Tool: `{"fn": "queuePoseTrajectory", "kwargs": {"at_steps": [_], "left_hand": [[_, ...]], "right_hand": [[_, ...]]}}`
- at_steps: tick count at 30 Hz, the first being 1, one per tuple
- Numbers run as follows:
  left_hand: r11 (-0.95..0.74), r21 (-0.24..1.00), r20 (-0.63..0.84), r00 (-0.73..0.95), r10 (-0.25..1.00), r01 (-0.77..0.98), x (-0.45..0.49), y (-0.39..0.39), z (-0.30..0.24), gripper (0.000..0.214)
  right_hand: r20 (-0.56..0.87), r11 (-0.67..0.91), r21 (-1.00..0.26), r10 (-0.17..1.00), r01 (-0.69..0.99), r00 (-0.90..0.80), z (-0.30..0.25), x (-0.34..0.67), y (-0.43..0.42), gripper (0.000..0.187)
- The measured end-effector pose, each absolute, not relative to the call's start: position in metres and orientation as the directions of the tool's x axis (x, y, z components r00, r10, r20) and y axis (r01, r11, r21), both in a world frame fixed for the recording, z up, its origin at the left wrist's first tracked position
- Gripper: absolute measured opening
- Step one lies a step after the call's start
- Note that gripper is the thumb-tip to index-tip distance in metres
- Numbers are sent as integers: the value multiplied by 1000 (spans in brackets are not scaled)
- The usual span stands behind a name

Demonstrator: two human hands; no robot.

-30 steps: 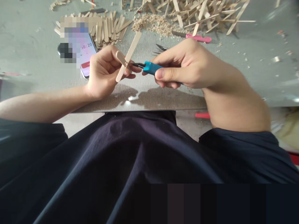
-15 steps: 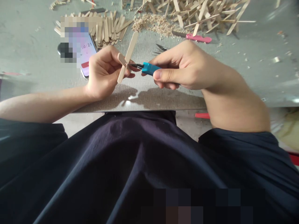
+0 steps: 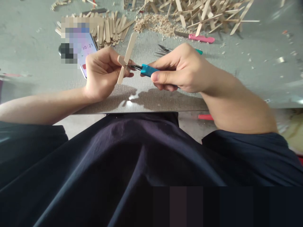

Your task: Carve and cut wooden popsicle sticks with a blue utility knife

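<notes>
L hand (image 3: 100,74) w/ crossed sticks (image 3: 128,54), nr phone (image 3: 85,53) reading prob. "30:21".

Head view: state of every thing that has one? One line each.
Left hand: closed on crossed sticks
Right hand: closed on blue tool
Crossed sticks: held up off table
Blue tool: tip at the sticks' crossing
Phone: screen lit, partly blurred out
Pink knife: lying, blade out
Pliers: lying, tips apart, partly hidden
Shavings: heaped
Stick heap: jumbled
Table: littered
</notes>
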State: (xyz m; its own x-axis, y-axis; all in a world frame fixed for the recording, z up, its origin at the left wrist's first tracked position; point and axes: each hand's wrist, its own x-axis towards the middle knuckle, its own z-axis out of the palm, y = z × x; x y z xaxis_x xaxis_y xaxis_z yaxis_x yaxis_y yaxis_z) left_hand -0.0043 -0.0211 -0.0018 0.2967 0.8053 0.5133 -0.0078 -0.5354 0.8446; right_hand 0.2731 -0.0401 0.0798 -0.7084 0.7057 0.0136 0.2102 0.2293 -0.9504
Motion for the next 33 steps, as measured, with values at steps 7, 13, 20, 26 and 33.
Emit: {"fn": "queuePoseTrajectory", "kwargs": {"at_steps": [7,13,20,26,33], "left_hand": [[-554,829,554,258,792,-79,0,-28,5,49],[-563,825,562,182,807,-54,5,-33,10,52],[-498,867,488,261,833,-34,4,-36,13,52],[-437,899,421,211,882,32,8,-31,10,59],[-465,881,465,324,824,-84,-1,-26,7,41]], "right_hand": [[19,219,-958,694,186,-720,73,271,-37,44],[29,217,-961,698,174,-715,71,268,-37,46],[19,200,-966,693,166,-721,69,266,-38,37],[-17,169,-964,730,205,-683,82,268,-39,50],[28,151,-979,768,139,-640,93,277,-39,48]]}}
